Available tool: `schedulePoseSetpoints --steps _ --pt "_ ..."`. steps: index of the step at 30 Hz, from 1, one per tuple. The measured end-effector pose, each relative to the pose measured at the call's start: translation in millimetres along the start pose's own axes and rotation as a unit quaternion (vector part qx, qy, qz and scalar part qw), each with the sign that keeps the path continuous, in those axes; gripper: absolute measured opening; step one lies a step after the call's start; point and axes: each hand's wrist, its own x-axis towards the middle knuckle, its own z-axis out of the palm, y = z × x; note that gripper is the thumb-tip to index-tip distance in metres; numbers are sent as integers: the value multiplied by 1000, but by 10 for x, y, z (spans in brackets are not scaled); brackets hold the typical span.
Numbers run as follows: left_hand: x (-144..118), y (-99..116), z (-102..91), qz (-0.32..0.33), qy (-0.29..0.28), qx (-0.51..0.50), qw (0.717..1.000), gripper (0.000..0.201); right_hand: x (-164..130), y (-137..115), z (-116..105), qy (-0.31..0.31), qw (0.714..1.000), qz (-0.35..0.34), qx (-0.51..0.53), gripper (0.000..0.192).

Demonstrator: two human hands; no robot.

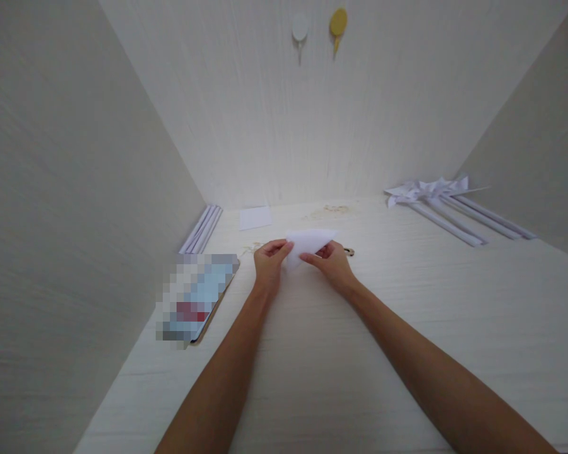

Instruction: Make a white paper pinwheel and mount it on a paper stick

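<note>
A folded sheet of white paper (307, 243), roughly triangular, is held above the table between both hands. My left hand (269, 261) pinches its left edge, thumb on top. On the right side, my right hand (332, 265) grips the paper with the thumb in front and the fingers behind it. Just past the right hand a small dark-and-gold object (349, 252) lies partly hidden. Behind the hands, near the back wall, a flat white paper piece (255, 217) rests on the table.
Rolled white paper tubes (202, 230) lie against the left wall. At the right back are paper pinwheels (426, 190) on paper sticks (447, 221). A blurred phone-like device (203, 296) sits left of my arm. White (300, 28) and yellow (338, 23) hooks hang on the back wall.
</note>
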Motion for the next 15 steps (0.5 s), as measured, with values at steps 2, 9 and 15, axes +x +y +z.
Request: schedulePoseSetpoints --steps 2,9,15 --pt "-1 10 5 3 13 -1 1000 17 -1 5 0 -7 1000 8 12 34" --pt "-41 71 8 27 23 30 999 17 -9 -3 -2 -22 998 26 46 33" --pt "-53 91 -11 32 14 41 999 24 -26 -15 8 -30 997 40 60 31"
